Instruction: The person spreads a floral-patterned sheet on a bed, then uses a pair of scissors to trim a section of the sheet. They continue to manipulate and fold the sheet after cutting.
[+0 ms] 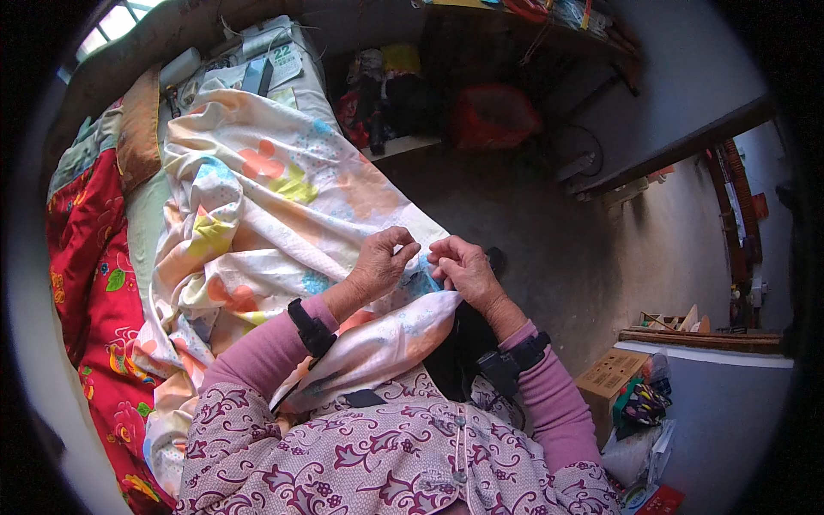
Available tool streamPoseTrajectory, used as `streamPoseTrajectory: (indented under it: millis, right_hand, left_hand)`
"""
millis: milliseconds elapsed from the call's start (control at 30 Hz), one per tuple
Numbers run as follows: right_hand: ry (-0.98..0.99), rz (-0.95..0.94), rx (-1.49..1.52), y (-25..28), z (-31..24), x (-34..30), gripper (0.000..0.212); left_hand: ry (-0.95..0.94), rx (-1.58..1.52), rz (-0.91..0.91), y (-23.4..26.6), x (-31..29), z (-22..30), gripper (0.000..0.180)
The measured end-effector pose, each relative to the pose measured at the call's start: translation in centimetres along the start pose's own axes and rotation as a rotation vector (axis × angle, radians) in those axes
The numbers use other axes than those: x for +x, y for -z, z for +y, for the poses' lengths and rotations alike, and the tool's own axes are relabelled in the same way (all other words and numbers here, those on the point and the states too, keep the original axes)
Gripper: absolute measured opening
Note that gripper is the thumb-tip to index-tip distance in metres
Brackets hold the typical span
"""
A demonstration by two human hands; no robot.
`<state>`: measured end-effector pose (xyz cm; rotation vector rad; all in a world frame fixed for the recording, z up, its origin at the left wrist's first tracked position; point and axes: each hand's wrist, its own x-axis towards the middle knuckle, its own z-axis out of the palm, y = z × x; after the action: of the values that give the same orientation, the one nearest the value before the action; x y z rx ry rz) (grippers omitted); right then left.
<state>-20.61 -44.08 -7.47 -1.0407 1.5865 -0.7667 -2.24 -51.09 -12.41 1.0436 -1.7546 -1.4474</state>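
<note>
A white floral cloth (257, 206), printed in orange, yellow and blue, lies in loose folds over the bed and across my lap. Above its right edge my left hand (376, 266) is closed in a pinch, thumb against the bent fingers. Facing it a short gap away, my right hand (470, 273) is pinched as well, its fingertips turned toward the left ones. Whatever they hold, if anything, is too fine to make out. A blue-printed part of the cloth shows just below and between the two hands. Each wrist carries a black strap.
A red flowered quilt (94, 283) and an orange-brown pillow (140, 129) lie along the left. A phone (257, 76) rests at the bed's far end. A red basin (493, 116) stands beyond the grey floor; a cardboard box (611, 378) and bags sit at my right.
</note>
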Motion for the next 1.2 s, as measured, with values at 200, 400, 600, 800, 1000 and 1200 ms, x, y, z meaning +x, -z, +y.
streamPoseTrajectory:
  millis: [200,400,600,800,1000,1200]
  right_hand:
    - [0.09,-0.051,-0.081,-0.1,0.0,0.3,0.016]
    - [0.16,-0.051,-0.149,-0.9,0.8,0.8,0.017]
    - [0.163,0.057,0.105,-0.3,1.2,1.3,0.011]
    - [0.218,0.09,0.067,-0.1,0.8,1.0,0.008]
    - [0.18,0.196,0.434,1.3,-0.4,0.6,0.01]
    - [0.083,-0.243,0.48,0.8,-2.2,-1.1,0.013]
  left_hand:
    - [-0.118,0.03,0.006,-0.1,0.2,0.2,0.013]
    - [-0.093,0.069,-0.015,-0.2,0.5,0.4,0.015]
    - [0.102,-0.02,-0.162,0.2,-0.1,0.7,0.022]
    - [-0.038,-0.034,-0.272,-0.7,-1.6,1.1,0.03]
    - [-0.075,0.28,-0.287,0.4,-1.8,0.7,0.018]
    - [-0.335,0.442,-0.332,1.0,-1.8,0.7,0.011]
